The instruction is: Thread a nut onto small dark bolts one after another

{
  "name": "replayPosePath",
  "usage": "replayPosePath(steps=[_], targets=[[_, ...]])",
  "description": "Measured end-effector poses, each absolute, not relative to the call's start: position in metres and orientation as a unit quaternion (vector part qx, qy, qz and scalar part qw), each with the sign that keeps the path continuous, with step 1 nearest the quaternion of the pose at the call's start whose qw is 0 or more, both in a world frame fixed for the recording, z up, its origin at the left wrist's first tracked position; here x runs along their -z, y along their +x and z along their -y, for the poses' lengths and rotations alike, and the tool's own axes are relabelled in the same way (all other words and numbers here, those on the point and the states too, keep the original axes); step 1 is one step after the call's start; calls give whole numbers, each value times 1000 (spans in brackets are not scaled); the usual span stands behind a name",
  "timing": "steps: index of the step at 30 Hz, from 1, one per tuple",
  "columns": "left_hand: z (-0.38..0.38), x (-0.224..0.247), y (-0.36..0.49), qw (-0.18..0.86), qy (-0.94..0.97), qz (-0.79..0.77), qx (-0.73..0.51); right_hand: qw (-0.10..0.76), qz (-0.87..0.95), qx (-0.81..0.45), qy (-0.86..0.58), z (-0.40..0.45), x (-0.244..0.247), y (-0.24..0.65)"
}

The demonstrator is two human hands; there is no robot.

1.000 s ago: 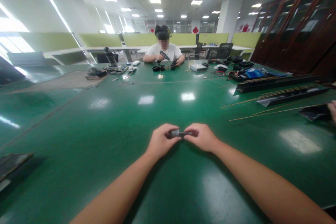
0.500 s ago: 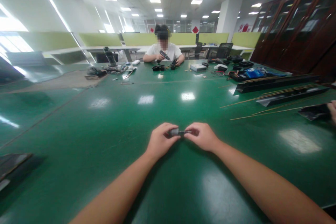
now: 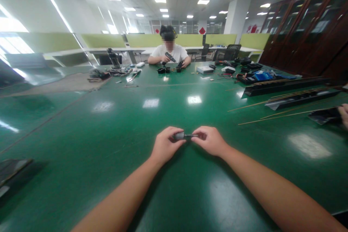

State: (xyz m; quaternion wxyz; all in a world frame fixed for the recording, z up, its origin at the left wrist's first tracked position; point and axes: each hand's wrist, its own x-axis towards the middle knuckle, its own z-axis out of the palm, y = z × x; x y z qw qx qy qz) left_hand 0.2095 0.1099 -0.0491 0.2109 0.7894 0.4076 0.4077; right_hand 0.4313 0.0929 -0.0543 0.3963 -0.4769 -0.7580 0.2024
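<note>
My left hand [image 3: 165,144] is closed around a small grey cylinder with a thin dark shaft [image 3: 179,136], its exact kind too small to make out. The shaft points right, lying level between my hands. Thumb and fingers of my right hand [image 3: 211,142] pinch the shaft's far end, whose tip they partly hide. Both hands are held low over the green table [image 3: 174,181], a narrow gap between their fingertips.
Across the table a person in a white shirt [image 3: 178,52] holds a dark power tool [image 3: 170,57]. Black channel-shaped strips [image 3: 282,87] and thin rods [image 3: 274,116] lie on the right, near another person's hand [image 3: 344,114]. A dark flat object [image 3: 13,170] is at left.
My hands keep their grip on the grey cylinder and its shaft, with only a very slight shift. Nothing is taken up or let go.
</note>
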Motion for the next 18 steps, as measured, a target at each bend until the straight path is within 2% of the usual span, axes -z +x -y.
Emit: replayPosePath(steps=[18], targets=[[-111, 50, 209, 217, 777, -417, -419, 394, 750, -210, -488, -94, 55, 435]])
